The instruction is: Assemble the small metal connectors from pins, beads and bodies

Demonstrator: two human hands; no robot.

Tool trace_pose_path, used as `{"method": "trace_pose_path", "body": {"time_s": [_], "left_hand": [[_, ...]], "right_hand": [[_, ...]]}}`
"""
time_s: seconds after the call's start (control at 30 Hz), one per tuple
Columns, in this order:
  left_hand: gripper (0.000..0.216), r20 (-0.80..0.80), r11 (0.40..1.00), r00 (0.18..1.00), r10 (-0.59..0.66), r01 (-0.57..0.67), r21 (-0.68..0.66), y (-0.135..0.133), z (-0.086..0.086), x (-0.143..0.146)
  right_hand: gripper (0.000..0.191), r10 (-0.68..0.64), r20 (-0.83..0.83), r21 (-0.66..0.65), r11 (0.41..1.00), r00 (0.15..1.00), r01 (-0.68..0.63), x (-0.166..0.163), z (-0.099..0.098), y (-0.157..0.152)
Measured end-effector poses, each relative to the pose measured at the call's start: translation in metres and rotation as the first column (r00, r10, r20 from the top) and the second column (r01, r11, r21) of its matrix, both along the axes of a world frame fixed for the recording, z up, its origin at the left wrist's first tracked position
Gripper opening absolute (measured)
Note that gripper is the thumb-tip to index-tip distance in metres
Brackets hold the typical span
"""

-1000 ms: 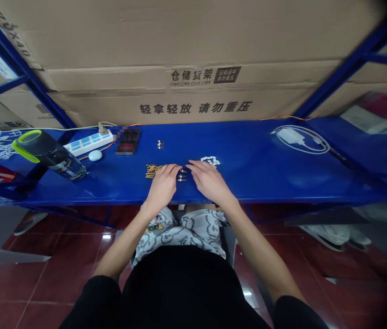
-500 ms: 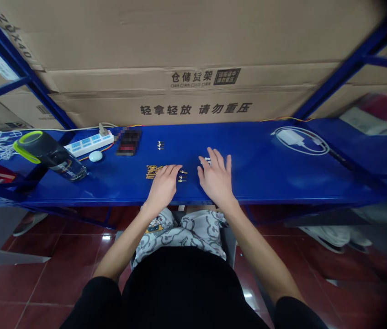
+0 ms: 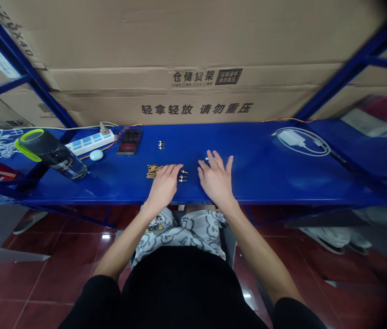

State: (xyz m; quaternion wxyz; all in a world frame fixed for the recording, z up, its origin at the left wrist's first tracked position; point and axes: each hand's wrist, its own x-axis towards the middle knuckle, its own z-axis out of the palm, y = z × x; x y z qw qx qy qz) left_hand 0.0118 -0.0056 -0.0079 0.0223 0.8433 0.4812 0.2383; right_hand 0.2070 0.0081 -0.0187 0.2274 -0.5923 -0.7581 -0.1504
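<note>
My left hand (image 3: 165,183) rests on the blue shelf, its fingers lightly bent and lying close together, with nothing visible in them. Beside it on the left is a pile of small brass-coloured pins (image 3: 152,171), partly covered by the hand. Just off its fingertips on the right lie a few small gold pins with white collars (image 3: 182,176). My right hand (image 3: 216,179) is spread palm down over small white pieces (image 3: 210,159), which show only between and past its fingers. Farther back stands a short row of similar white-and-metal pieces (image 3: 161,145).
To the left are a dark bottle with a lime-green loop (image 3: 56,153), a white power strip (image 3: 92,142), a pale rounded object (image 3: 96,155) and a blurred-out dark item (image 3: 129,140). A coiled white charger cable (image 3: 301,141) lies right. A large cardboard box (image 3: 193,45) stands behind.
My right fingers have shifted slightly toward me, and the small white pieces under them show a little differently. My left hand has barely moved.
</note>
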Motion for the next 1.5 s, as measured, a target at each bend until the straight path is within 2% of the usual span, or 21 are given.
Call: {"method": "trace_pose_path", "body": {"time_s": [0.3,0.47,0.53,0.63,0.73,0.83,1.0,1.2,1.4,1.5], "left_hand": [[0.057,0.017,1.0,1.0,0.007,-0.007,-0.018,-0.001,0.001,0.0],[0.051,0.098,1.0,0.995,-0.006,0.006,-0.006,-0.002,0.008,-0.002],[0.043,0.117,1.0,0.993,0.028,-0.029,0.008,-0.002,0.016,-0.009],[0.03,0.093,0.989,0.985,0.146,-0.149,0.022,-0.001,0.029,-0.027],[0.021,0.054,0.975,0.973,0.223,-0.223,-0.008,0.003,0.035,-0.043],[0.018,0.032,0.971,0.971,0.238,-0.238,-0.025,0.008,0.032,-0.048],[0.016,0.031,0.964,0.964,0.262,-0.263,0.045,0.011,0.018,-0.038],[0.019,0.095,0.961,0.961,0.26,-0.268,0.075,0.014,0.006,-0.034],[0.014,0.102,0.969,0.967,0.235,-0.241,0.054,0.016,0.008,-0.031],[0.012,0.172,0.978,0.966,0.193,-0.203,0.047,0.015,0.013,-0.027]], "right_hand": [[0.033,-0.027,-0.008,0.032,0.999,1.0,0.027,-0.001,0.003,-0.003],[0.031,-0.031,-0.003,0.029,0.999,0.999,0.032,0.0,0.003,-0.003],[0.031,-0.031,-0.002,0.02,0.999,1.0,0.031,0.0,0.003,-0.003],[0.032,-0.024,0.002,0.017,1.0,1.0,0.024,0.0,0.003,-0.003],[0.033,-0.035,-0.005,0.029,0.999,0.999,0.035,0.0,0.003,-0.004],[0.033,-0.049,-0.016,0.026,0.998,0.999,0.049,-0.001,0.004,-0.004],[0.031,-0.02,-0.042,0.024,0.999,0.999,0.021,-0.001,0.004,-0.004],[0.029,0.005,-0.088,0.033,0.999,0.996,-0.002,0.0,0.004,-0.003],[0.026,0.023,-0.172,-0.023,0.999,0.985,-0.027,0.001,0.005,-0.001],[0.023,0.123,-0.273,-0.012,0.991,0.954,-0.131,0.0,0.01,-0.001]]}}
